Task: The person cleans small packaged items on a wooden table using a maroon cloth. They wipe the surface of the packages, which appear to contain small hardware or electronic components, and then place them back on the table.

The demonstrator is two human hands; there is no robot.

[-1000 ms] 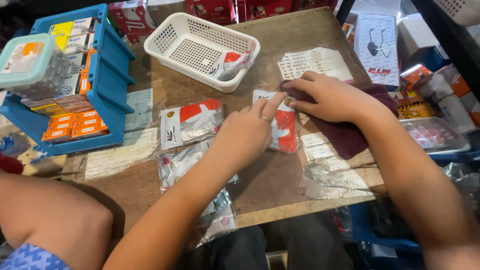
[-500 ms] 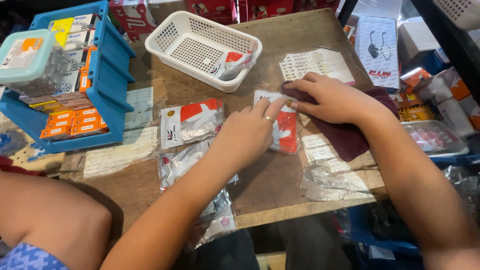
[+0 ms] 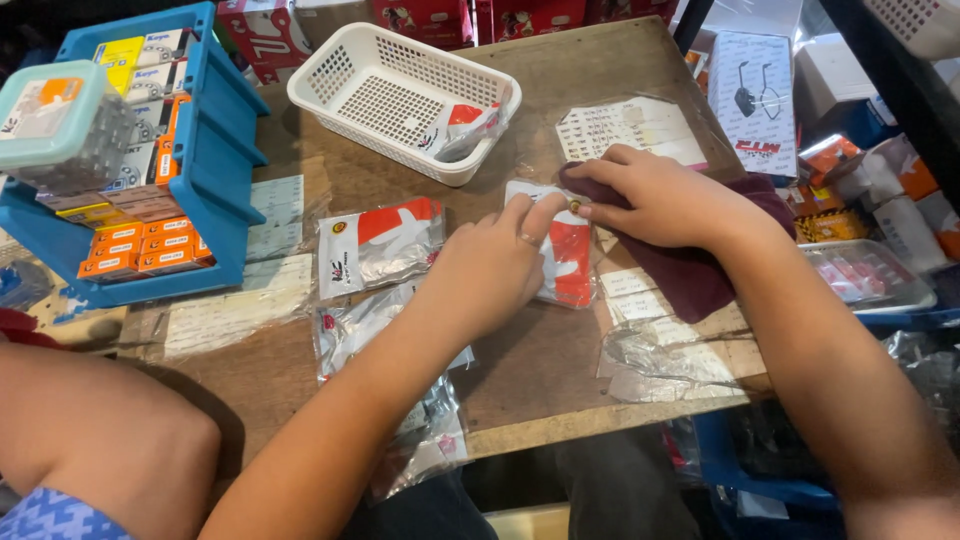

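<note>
The left hand (image 3: 495, 268) covers the left part of a red and white packet (image 3: 568, 262), so only its right half and top edge show; what is inside the packet is too small to make out. The right hand (image 3: 665, 200) lies over a dark maroon cloth (image 3: 690, 275) and hides most of its upper end. Whether the right fingertips pinch the packet's top corner or only touch it cannot be told. A knee at the lower left is cut off by the frame edge.

The packet lies flat on the wooden table (image 3: 540, 360), near the middle, between the two hands. The left hand rests palm down on it with fingers stretched along its top edge. The right hand sits just to the right, its thumb and forefinger meeting the left fingertips at the packet's upper corner. So the hands are together, both touching the packet, neither closed around it.

A second similar packet (image 3: 378, 245) lies just left of the left wrist. A white basket (image 3: 400, 95) stands behind, holding one more packet. A blue bin (image 3: 215, 180) of small boxes stands at the far left.
</note>
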